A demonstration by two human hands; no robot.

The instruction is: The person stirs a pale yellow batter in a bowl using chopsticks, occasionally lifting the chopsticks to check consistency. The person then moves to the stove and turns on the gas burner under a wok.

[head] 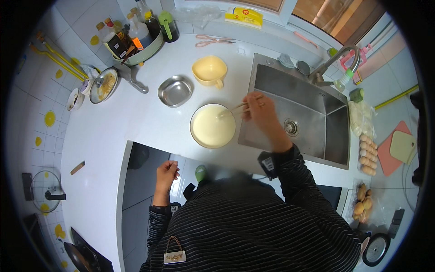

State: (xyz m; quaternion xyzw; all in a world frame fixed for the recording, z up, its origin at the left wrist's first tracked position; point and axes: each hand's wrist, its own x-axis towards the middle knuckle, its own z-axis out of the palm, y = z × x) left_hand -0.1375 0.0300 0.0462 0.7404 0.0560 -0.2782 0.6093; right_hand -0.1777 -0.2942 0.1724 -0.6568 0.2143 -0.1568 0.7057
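Note:
My right hand (pixel 260 110) grips a pair of chopsticks (pixel 238 108), and their tips reach into a round bowl of smooth pale-yellow liquid (pixel 212 131). The bowl stands on the white countertop (pixel 163 125), close to its front edge. My left hand (pixel 167 174) hangs in front of the counter edge with its fingers curled in and nothing visible in it. Just behind the bowl are a yellow bowl with a handle (pixel 209 69) and a steel basin (pixel 175 91), both without visible contents.
To the right is a steel sink (pixel 289 149) with a curved faucet (pixel 340 61); eggs (pixel 368 153) stand beyond it. Scissors (pixel 214 40), a green bottle tray (pixel 146 56), a cleaver (pixel 134 80) and a glass-lidded dish (pixel 103 85) lie toward the back and left.

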